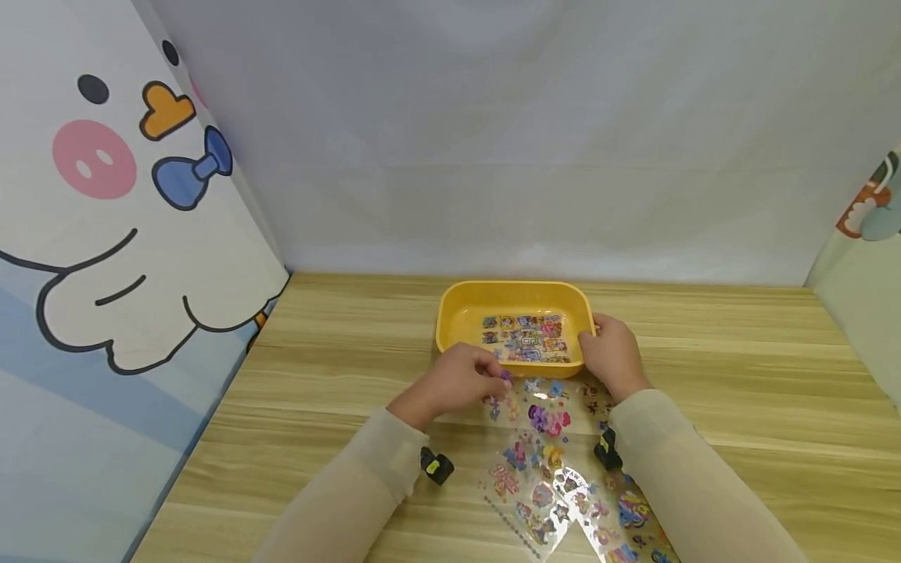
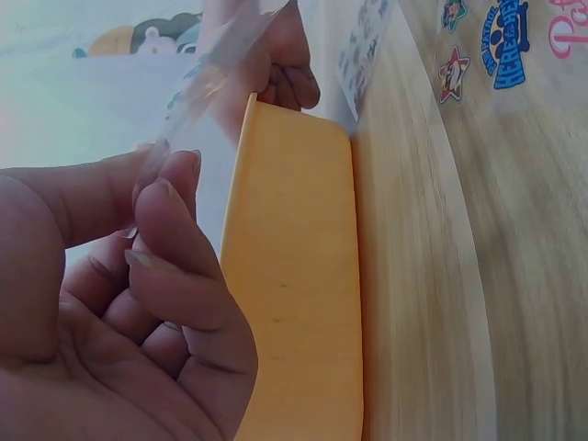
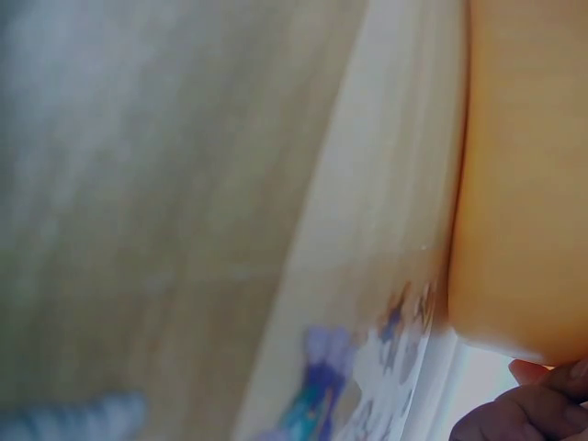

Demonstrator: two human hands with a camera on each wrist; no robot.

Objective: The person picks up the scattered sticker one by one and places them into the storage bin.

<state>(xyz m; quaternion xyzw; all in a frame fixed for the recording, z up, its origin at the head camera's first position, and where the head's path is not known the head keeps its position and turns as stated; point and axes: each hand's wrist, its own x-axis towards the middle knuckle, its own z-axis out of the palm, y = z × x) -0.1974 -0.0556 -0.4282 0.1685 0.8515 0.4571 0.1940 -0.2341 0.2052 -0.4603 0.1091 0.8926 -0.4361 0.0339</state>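
A yellow plastic tray (image 1: 517,292) stands on the table with colourful sticker sheets (image 1: 528,338) inside it. Between thumb and fingers, my left hand (image 1: 461,381) pinches the edge of a clear sticker sheet (image 1: 549,420) in front of the tray. The left wrist view shows this clear sheet (image 2: 207,78) edge-on, rising from the fingertips. My right hand (image 1: 614,356) grips the tray's right rim, its fingers on the outside partly hidden. In the right wrist view the tray's wall (image 3: 524,184) stands beside a few curled fingers (image 3: 524,413).
More clear sticker sheets (image 1: 521,508) with cartoon figures lie on the wooden table (image 1: 338,375) between my forearms. A black wrist camera (image 1: 436,466) sits by the left sleeve, another (image 1: 608,451) by the right. Pale curtains (image 1: 521,156) hang behind the table.
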